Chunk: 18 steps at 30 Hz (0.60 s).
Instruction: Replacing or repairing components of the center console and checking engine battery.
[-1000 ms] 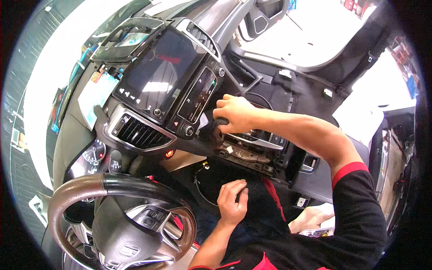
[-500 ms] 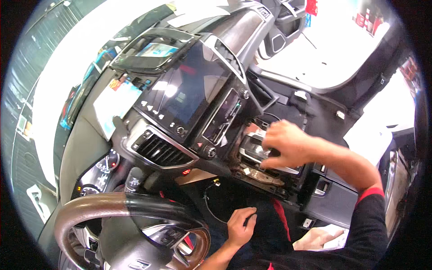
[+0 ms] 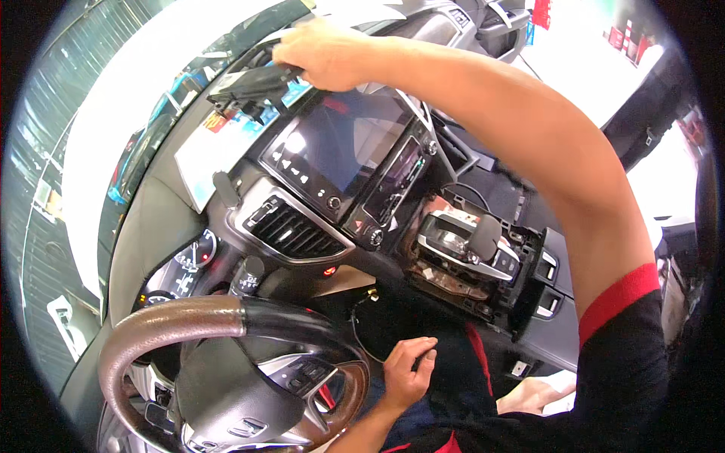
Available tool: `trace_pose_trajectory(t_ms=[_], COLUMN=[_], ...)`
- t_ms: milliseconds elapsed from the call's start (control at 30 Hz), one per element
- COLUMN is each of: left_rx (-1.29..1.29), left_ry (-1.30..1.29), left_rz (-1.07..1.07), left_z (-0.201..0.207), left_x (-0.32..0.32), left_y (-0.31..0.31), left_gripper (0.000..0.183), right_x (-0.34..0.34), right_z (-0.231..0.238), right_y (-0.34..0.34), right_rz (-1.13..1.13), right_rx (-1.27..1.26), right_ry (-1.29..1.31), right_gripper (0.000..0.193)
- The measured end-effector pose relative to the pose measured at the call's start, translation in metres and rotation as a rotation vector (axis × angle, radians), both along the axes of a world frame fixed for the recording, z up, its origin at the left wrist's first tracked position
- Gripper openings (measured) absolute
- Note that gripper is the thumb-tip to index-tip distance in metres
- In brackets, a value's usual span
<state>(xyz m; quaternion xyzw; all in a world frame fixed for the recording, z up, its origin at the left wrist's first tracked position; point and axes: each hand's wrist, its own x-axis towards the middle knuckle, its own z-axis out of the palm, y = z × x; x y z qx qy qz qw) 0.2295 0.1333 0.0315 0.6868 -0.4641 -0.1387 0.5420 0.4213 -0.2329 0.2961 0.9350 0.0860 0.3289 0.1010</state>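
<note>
Over the far top of the dashboard, my right hand is closed on the edge of a black trim panel, which tilts up off the dash behind the touchscreen. Part of the panel is hidden by the hand. My left hand rests low by my lap, right of the steering wheel. Its fingers are loosely curled in toward the thumb, and nothing shows in them. The gear lever stands in the opened centre console, its surrounding trim off.
A white sheet with coloured print lies on the dash top beside an air vent. A thin cable with a connector hangs below the dash. The centre armrest lies behind the gear lever, under my right arm.
My right hand has left the gear lever and reached forward to the dash top. The black panel that lay there is now gripped and tilted. My left hand stays by my lap.
</note>
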Motion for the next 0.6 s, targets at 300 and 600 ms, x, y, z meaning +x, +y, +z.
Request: trace_pose_trajectory(t_ms=[300, 600], left_rx=[-0.119, -0.301], left_ry=[0.12, 0.519], left_rz=[0.012, -0.11], left_z=[0.009, 0.037], left_x=[0.0, -0.007], left_y=[-0.024, -0.066], left_gripper=[0.017, 0.026], right_x=[-0.031, -0.292], right_z=[0.02, -0.049], right_y=[-0.018, 0.03], right_rz=[-0.005, -0.196], right_rx=[0.289, 0.055], right_ry=[-0.632, -0.533], right_gripper=[0.024, 0.032])
